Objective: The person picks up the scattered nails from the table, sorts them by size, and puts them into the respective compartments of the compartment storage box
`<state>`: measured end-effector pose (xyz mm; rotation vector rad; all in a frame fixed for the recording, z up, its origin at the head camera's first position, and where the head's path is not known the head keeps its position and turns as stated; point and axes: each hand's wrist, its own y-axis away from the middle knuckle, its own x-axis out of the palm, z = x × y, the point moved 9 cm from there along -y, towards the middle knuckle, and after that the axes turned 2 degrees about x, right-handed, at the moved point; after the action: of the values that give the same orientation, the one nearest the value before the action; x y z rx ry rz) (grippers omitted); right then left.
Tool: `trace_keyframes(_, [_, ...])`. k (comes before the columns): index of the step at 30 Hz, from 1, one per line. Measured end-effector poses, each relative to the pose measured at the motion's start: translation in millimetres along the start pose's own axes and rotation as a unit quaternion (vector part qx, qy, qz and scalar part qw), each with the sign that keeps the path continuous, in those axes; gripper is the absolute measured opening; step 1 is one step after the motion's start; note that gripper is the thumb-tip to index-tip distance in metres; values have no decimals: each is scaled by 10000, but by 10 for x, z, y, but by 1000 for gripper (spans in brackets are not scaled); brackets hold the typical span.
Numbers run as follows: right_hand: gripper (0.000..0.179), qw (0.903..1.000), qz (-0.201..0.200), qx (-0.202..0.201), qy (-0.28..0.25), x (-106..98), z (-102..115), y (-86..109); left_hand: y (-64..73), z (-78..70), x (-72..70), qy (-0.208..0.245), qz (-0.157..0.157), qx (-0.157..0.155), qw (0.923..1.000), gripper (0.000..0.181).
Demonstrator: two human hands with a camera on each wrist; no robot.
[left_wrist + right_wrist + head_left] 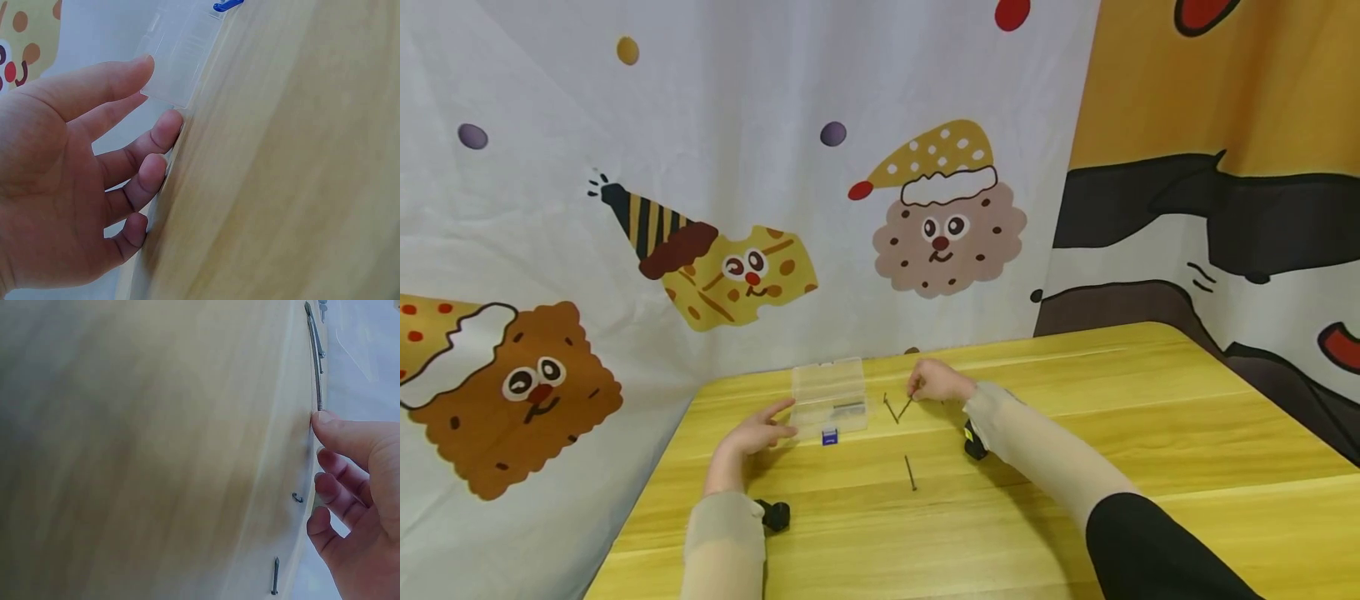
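Observation:
A clear plastic box [805,417] stands with its lid [829,379] raised at the back of the table; a few thin nails [850,407] lie inside, and a blue tab [829,437] is on its front. My left hand [758,432] is at the box's left side, fingers loosely bent, holding nothing; in the left wrist view the thumb and forefinger are by the box corner [178,81]. To the right of the box, my right hand [938,382] pinches one end of a long nail [315,369]. Another nail [891,408] lies beside it, their lower ends close together.
A single nail [911,472] lies nearer the front on the wooden table [865,542]. In the right wrist view, a small dark curved piece [297,497] and a short nail [275,576] lie beyond my fingers. A printed curtain [737,100] hangs behind the table.

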<state>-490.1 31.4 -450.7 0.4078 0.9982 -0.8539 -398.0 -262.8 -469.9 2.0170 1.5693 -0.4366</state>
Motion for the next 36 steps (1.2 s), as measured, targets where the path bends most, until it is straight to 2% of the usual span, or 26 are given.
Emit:
trace_keyframes(5, [10, 9998, 107, -125, 66, 10, 35, 49, 20, 10, 0, 87, 15, -63, 9999, 68])
trace_keyframes(11, [8, 9979, 382, -508, 153, 47, 121, 119, 30, 20, -13, 12, -32, -78, 10000, 70])
trace_keyframes(18, [5, 9969, 614, -409, 256, 55, 113, 222, 9, 25, -10, -35, -34, -34, 10000, 69])
trace_keyframes(26, [9, 9979, 537, -186, -295, -50, 27, 318, -3, 26, -1, 16, 17, -31, 10000, 68])
trace_keyframes(36, [20, 9961, 441, -92, -763, -338, 58, 324, 5, -19, -6, 15, 3, -21, 10000, 68])
